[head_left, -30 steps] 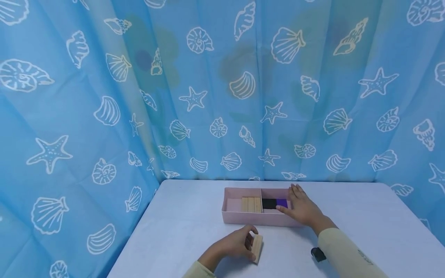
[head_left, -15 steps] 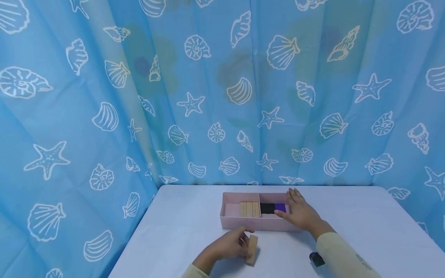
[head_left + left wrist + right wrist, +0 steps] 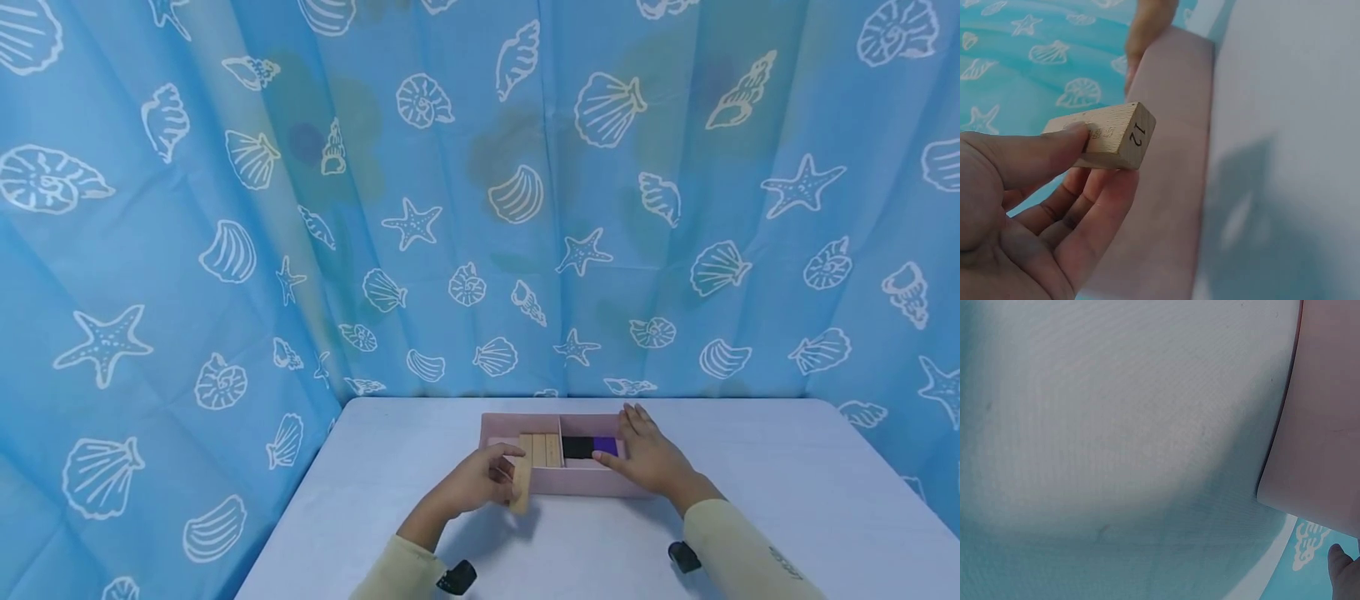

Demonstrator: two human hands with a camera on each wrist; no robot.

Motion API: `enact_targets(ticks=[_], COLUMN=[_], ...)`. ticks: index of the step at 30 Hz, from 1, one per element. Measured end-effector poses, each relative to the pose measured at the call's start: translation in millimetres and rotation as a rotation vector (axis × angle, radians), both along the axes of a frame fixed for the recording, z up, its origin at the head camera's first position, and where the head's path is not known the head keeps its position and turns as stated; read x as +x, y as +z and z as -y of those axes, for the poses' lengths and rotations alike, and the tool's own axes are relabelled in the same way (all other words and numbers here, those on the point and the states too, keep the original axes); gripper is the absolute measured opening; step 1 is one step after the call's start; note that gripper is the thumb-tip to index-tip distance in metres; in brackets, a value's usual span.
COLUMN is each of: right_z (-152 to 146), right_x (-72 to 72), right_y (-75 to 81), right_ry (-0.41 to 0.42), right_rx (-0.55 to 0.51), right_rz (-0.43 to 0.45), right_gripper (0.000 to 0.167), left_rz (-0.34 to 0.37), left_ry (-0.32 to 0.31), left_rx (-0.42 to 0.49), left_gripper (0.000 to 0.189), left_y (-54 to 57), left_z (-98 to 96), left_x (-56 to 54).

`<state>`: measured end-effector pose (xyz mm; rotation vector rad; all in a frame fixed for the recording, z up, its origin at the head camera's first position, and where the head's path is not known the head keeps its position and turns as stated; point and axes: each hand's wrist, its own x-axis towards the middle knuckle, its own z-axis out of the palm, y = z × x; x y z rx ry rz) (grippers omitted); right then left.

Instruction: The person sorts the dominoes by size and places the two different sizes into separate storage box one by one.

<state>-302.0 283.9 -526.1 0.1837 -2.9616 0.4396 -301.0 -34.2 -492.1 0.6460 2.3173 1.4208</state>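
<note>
My left hand (image 3: 474,482) pinches a pale wooden block (image 3: 1100,139) between thumb and fingers. The number 12 is printed on the block's end. In the head view the hand holds it tilted at the front wall of a pink two-compartment box (image 3: 577,482). My right hand (image 3: 651,458) rests with straight fingers over the box's right end, its thumb reaching over the front rim. Several similar wooden blocks (image 3: 546,451) lie side by side in the left compartment. A black piece (image 3: 577,447) and a purple piece (image 3: 604,446) sit in the right one, partly hidden by the thumb.
The box stands toward the back of a white-covered table (image 3: 360,517). Behind and to the left hangs a blue curtain (image 3: 450,167) with white shell prints. A black wrist device (image 3: 457,577) shows by the left sleeve, another (image 3: 684,557) by the right.
My left hand has lifted the wooden block off the table in front of the box and carried it up and left to the box's front wall. The right hand keeps its place.
</note>
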Motion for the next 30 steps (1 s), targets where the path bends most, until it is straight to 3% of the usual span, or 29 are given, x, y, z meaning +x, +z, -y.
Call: enact_targets(ticks=[9, 15, 19, 24, 30], right_z=[-1.0, -2.0, -1.8, -1.5, 0.1], right_x=[-0.8, -0.6, -1.1, -1.8, -2.1], right_y=[-0.2, -0.4, 0.4, 1.7, 1.1], right_ry=[0.003, 0.004, 0.006, 0.008, 0.013], right_rx=[-0.005, -0.003, -0.001, -0.005, -0.01], right_rz=[0.007, -0.006, -0.005, 0.001, 0.005], right_gripper=[0.107, 0.108, 0.108, 0.108, 0.107], left_rz=[-0.108, -0.08, -0.072, -0.079, -0.057], left_ry=[0.112, 0.161, 0.147, 0.142, 0.178], left_rx=[-0.075, -0.072, -0.047, -0.078, -0.112], left_gripper=[0.052, 0.05, 0.049, 0.047, 0.048], left_y=[8.1, 10.9, 13.5, 18.0, 21.0], left_z=[4.4, 1.3, -0.8, -6.0, -14.0], left_x=[-20.6, -31.9, -38.8, -47.3, -56.9])
